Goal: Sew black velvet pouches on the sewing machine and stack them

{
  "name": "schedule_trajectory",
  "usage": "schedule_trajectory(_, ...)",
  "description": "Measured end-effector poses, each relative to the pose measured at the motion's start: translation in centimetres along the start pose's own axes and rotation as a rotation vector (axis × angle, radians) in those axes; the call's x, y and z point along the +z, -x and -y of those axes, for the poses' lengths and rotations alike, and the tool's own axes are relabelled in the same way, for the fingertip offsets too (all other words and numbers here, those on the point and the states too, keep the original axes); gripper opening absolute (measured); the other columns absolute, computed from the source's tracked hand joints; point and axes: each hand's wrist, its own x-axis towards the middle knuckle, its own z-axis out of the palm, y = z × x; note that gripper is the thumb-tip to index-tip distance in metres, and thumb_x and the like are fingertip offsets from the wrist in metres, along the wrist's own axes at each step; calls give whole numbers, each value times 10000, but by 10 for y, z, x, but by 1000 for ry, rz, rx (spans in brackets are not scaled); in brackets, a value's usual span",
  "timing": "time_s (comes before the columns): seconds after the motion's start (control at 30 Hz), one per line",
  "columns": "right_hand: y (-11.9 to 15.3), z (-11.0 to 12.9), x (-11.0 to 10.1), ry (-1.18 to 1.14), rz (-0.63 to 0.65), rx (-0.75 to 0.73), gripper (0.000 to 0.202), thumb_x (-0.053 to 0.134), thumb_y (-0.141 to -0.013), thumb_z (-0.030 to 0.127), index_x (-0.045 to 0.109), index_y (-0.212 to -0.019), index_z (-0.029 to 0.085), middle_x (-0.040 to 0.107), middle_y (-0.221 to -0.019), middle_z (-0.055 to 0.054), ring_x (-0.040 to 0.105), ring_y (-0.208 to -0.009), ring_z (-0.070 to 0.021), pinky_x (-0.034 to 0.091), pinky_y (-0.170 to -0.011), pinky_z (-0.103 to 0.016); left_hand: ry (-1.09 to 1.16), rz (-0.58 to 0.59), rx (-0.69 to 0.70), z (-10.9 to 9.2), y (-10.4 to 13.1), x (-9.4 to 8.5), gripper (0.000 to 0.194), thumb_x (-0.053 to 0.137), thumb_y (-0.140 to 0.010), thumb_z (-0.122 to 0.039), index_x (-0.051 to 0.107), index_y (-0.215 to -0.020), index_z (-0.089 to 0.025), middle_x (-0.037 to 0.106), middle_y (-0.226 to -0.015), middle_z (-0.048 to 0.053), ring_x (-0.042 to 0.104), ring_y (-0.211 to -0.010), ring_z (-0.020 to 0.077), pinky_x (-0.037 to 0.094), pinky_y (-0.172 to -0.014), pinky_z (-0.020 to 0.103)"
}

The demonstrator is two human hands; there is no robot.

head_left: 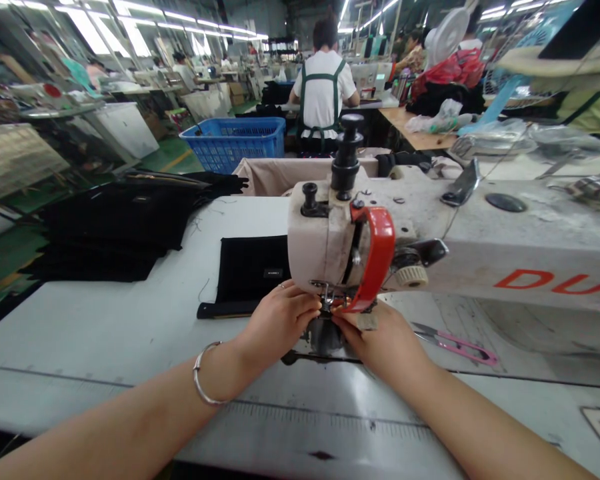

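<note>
A black fabric piece (247, 267) with a small label and a folded front edge lies on the sewing machine's bed, its right part passing behind the machine head (310, 243). My left hand (280, 320), wearing a silver bangle (198, 379), pinches the folded edge just left of the presser foot (327, 301). On the other side of the foot, my right hand (387, 340) has its fingertips closed at the fabric's edge. The orange-red guard (380, 257) covers part of that hand. Both hands are close to the needle area.
Pink-handled thread snips (463, 348) lie right of my right hand. A stack of black fabric pieces (115, 227) sits at the table's left edge. Behind the table are a beige cloth-lined bin (267, 175), a blue basket (237, 143) and a seated person (324, 87).
</note>
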Motion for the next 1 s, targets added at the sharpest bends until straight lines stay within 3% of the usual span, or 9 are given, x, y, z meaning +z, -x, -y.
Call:
schedule_trajectory(0.4, -1, 3, 1, 1, -7, 11, 167, 575, -917, 159, 734, -962, 184, 722, -915, -100, 647, -826, -237, 517, -736, -329, 12, -14, -27, 1, 0, 2, 87, 668, -868, -149, 715, -853, -221, 725, -892, 14, 654, -891, 194, 541, -832, 330)
schedule_trajectory(0.77, 3, 6, 3, -35, -52, 10, 139, 583, -889, 130, 708, -883, 190, 723, -924, -64, 645, -819, -244, 520, -735, -337, 30, 60, -8, 1, 4, 1, 71, 650, -896, -179, 716, -891, -205, 730, -906, 14, 647, -861, 185, 515, -817, 315)
schedule_trajectory(1.0, 17, -17, 14, -46, -100, -53, 235, 494, -960, 258, 721, -1007, 225, 728, -1006, -75, 672, -896, -252, 541, -762, -353, -13, 148, 49, 3, -8, 2, 98, 628, -924, -211, 715, -888, -185, 737, -934, 16, 655, -920, 174, 477, -906, 295)
